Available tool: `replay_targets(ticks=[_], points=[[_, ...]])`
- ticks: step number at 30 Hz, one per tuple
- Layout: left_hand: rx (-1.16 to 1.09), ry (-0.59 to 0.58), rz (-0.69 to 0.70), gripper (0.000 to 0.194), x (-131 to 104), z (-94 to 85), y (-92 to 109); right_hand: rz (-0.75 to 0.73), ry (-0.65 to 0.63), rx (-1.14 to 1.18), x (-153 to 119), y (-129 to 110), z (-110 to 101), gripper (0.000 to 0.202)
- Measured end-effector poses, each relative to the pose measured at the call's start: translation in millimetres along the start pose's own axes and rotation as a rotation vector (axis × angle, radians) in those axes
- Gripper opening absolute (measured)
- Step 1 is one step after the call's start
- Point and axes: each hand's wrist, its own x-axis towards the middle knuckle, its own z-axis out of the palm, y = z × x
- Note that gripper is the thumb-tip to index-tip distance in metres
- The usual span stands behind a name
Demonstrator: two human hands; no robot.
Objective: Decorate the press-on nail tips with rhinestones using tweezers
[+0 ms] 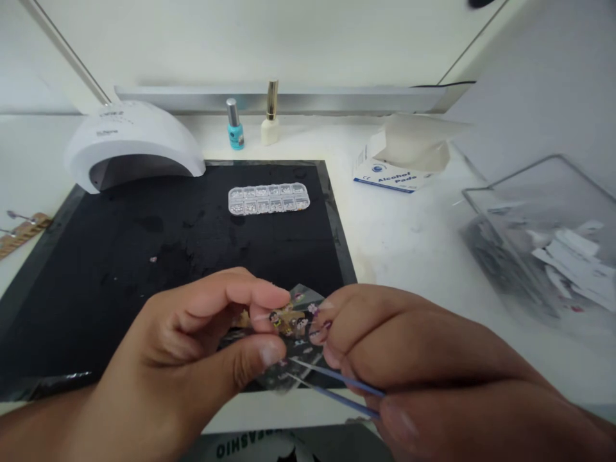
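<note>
A clear sticker sheet (293, 324) with small coloured figures is pinched between the thumb and fingers of my left hand (206, 346), above the front edge of the black mat (192, 237). My right hand (418, 359) is closed around blue tweezers (344, 388). Their two tips are apart, over the lower part of the sheet. The curled fingers of my right hand also meet the sheet's right side; whether they grip it I cannot tell. Part of the sheet is hidden behind my fingers.
A clear case (269, 199) of tiny gems lies on the mat. Behind stand a white nail lamp (137, 141), a blue polish bottle (235, 131) and a cream one (270, 128). An alcohol pads box (399, 160) and a clear bin (543, 237) of wrappers are on the right.
</note>
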Motion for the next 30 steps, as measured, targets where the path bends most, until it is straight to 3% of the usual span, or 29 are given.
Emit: replay_targets(ticks=[6, 7, 15, 21, 30], points=[[0.100, -0.034, 0.066, 0.026, 1, -2.2, -1, -0.089, -0.154, -0.041, 9, 6, -3, 0.028], [0.110, -0.041, 0.074, 0.025, 2, -3.3, -1, -0.161, -0.165, -0.002, 11, 9, -3, 0.028], [0.259, -0.151, 0.181, 0.029, -1, -11.9, -2, -0.027, 0.032, 0.103, 12, 16, 9, 0.037], [0.236, -0.095, 0.191, 0.037, -1, -8.7, -4, -0.090, 0.031, 0.099, 12, 14, 12, 0.040], [0.576, -0.156, 0.619, 0.031, 0, -12.9, -4, -0.041, 0.035, 0.119, 12, 15, 11, 0.046]])
